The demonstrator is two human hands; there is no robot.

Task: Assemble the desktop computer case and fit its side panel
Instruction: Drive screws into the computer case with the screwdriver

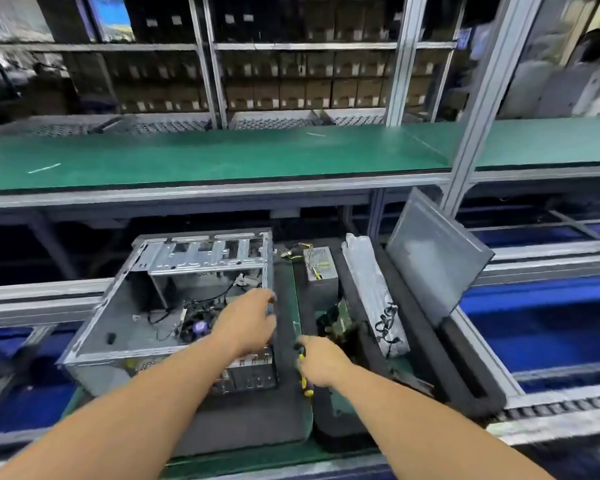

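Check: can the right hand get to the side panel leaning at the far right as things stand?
Probably not straight away. The right hand grips a screwdriver, and the side panel leans beyond a foam-walled tray and a wrapped part. The path above looks open.

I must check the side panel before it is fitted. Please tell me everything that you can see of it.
The side panel is a flat grey sheet, apparently metal, with a dark raised rim along its edges. It is not yet on the case: it stands tilted on its lower edge at the right, leaning back toward the aluminium post. Its lower edge sits among black foam strips. Neither hand touches it.
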